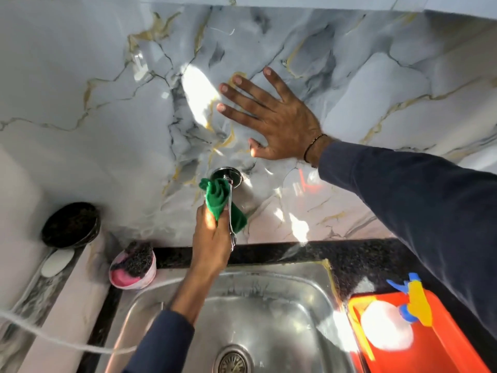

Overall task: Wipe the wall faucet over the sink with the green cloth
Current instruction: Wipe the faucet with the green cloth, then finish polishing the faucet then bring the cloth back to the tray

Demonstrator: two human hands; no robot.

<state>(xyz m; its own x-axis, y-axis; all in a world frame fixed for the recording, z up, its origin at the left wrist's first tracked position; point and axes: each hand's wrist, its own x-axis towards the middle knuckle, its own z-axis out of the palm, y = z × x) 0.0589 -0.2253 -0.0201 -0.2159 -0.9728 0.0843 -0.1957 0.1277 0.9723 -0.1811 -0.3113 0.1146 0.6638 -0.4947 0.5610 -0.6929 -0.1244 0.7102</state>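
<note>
Where faucet (230,208) gleams, cloth-wrapped left hand (212,238).

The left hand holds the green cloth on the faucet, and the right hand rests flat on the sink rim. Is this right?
Not fully. In the head view the right hand rests flat on the marble wall, above the faucet. The left hand does hold the green cloth on the faucet.

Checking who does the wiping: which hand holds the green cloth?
The left hand, low at the faucet, grips the green cloth. The right hand lies flat and empty against the marble wall.
</note>
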